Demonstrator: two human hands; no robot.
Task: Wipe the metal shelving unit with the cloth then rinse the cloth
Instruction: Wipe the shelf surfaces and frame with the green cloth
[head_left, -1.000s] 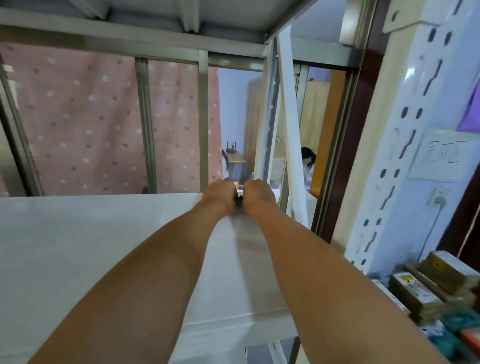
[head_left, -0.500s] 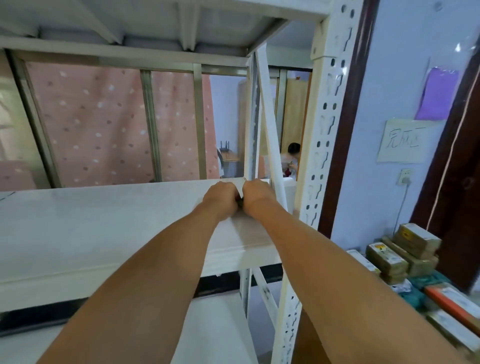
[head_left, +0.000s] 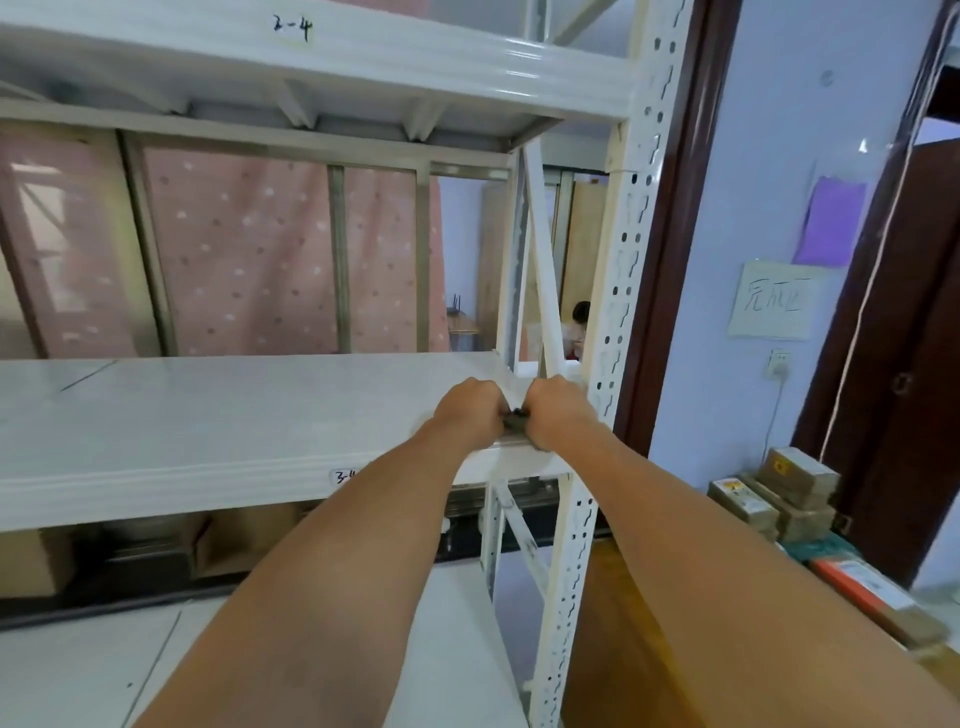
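The white metal shelving unit (head_left: 208, 415) fills the left and centre, with a perforated upright post (head_left: 618, 291) at its right front corner. My left hand (head_left: 467, 410) and my right hand (head_left: 558, 410) are fists side by side on the middle shelf near its front right corner. Both close on a small dark cloth (head_left: 516, 420), of which only a sliver shows between them. The cloth presses on the shelf by its front edge.
An upper shelf (head_left: 311, 62) hangs overhead and a lower shelf (head_left: 457, 623) lies below. Cardboard boxes (head_left: 31, 561) sit under the middle shelf. Stacked packets (head_left: 779, 499) lie at the right by a dark door frame (head_left: 670, 234). A person sits in the far room.
Both hands, still together on the cloth, have slid from the back of the shelf toward its front edge. The view has pulled back and shifted, showing the upper shelf and front post.
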